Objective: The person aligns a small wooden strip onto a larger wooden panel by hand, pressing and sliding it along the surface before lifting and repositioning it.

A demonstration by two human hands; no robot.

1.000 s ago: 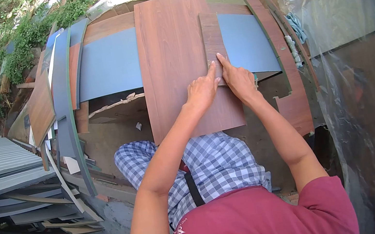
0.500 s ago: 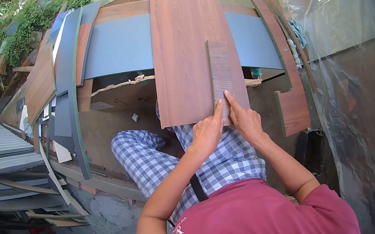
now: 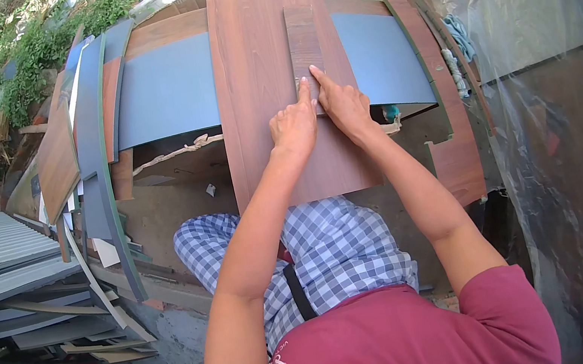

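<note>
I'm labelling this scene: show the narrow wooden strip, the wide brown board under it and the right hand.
Narrow wooden strip (image 3: 303,37): head view, far half of its top face.
Wide brown board (image 3: 255,81): head view, bare surface left of the strip.
Right hand (image 3: 347,108): head view, back of the hand.

Greenery: leafy plants (image 3: 43,57) past the blue panel's (image 3: 166,87) far left corner
Floor (image 3: 173,207): dull brown before me, below the panel's near edge
Plastic: I see clear sheeting (image 3: 554,133) beyond its right edge
Light: daylight, brightest beyond the far edge
</note>
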